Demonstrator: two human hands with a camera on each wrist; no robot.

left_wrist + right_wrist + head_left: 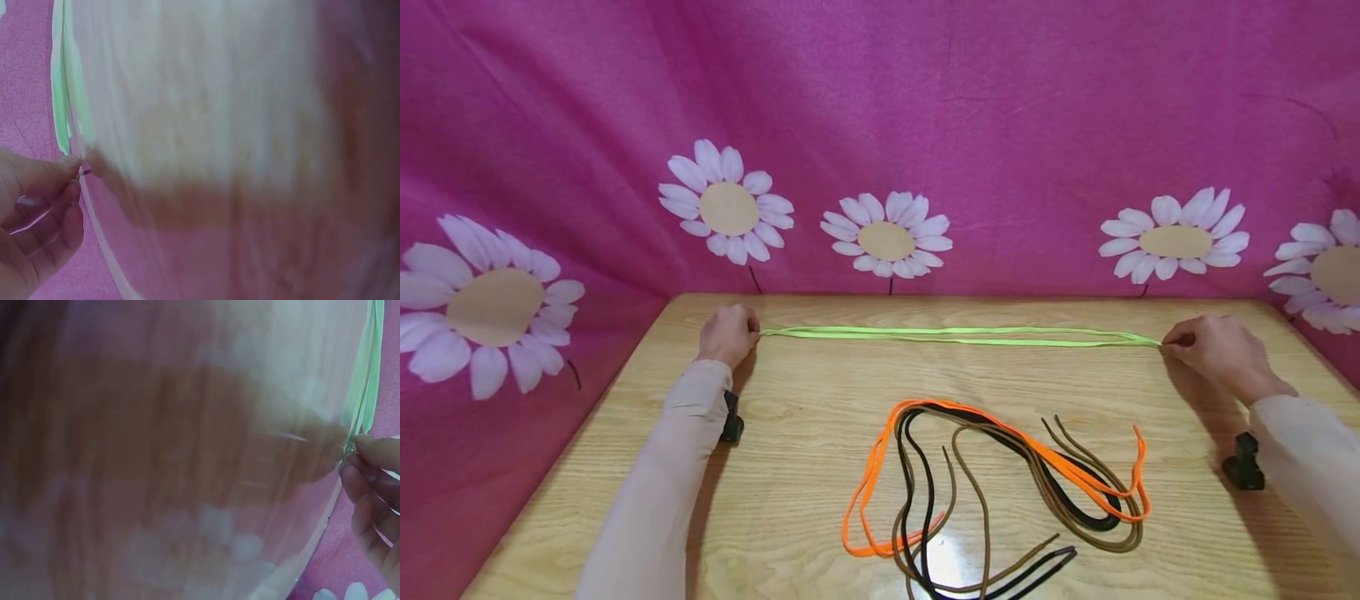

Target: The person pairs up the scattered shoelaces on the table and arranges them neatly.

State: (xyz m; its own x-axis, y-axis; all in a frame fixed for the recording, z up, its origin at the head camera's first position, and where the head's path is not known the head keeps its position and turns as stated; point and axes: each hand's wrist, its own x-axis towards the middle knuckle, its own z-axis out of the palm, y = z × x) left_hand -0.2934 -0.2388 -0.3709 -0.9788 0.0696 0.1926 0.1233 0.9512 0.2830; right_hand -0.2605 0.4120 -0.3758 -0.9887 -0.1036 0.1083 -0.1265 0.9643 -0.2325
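Note:
A neon green shoelace [955, 332] stretches in long strands across the far part of the table, nearly straight from hand to hand. Its left end is pinched between thumb and finger of my left hand [728, 335], also seen in the left wrist view, where the lace [60, 94] runs up from the fingertips. At the other end, my right hand [1221, 354] pinches the lace; the right wrist view shows the lace [369, 375] gathered at the thumb. Nearer me lies a loose tangle of an orange shoelace [872, 467], a black lace [929, 483] and a brown lace [981, 492].
The wooden table [797, 467] meets a magenta cloth [880, 100] with white daisies at its back and sides. Black wrist devices [731, 418] sit under both sleeves.

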